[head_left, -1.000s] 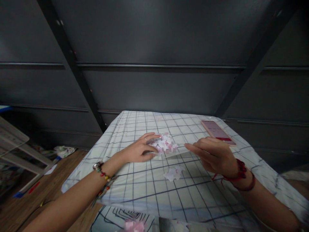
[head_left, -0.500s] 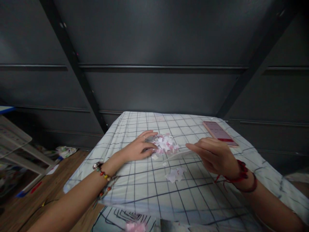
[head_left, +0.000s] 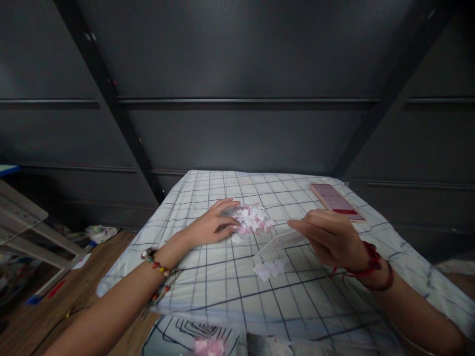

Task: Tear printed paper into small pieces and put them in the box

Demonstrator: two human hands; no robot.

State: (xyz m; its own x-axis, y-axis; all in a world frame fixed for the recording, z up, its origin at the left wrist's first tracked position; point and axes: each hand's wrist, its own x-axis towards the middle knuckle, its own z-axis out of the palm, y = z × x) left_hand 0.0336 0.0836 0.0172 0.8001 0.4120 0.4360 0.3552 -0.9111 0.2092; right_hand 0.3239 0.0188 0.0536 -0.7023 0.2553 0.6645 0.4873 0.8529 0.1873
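A pile of small white and pink paper scraps (head_left: pixel 253 217) lies on the checked cloth. My left hand (head_left: pixel 215 222) rests at the pile's left side, thumb and fingers apart and touching its edge. In my right hand (head_left: pixel 326 237), closed in a pinch, is a thin whitish sheet (head_left: pixel 278 243) that slants down to the left; whether it is paper or plastic I cannot tell. Below the sheet sits a smaller group of white paper scraps (head_left: pixel 270 268), apart from the main pile.
A phone with a pink edge (head_left: pixel 337 200) lies beyond my right hand. The checked cloth (head_left: pixel 222 291) covers the table. Close to me, a pink bundle (head_left: pixel 210 346) shows at the bottom edge. Dark panels (head_left: pixel 237 138) stand behind, and a white frame (head_left: pixel 55 277) is at the left.
The sheet in my right hand has swung so that more of its face shows and its free end hangs lower. My left hand stays beside the pile.
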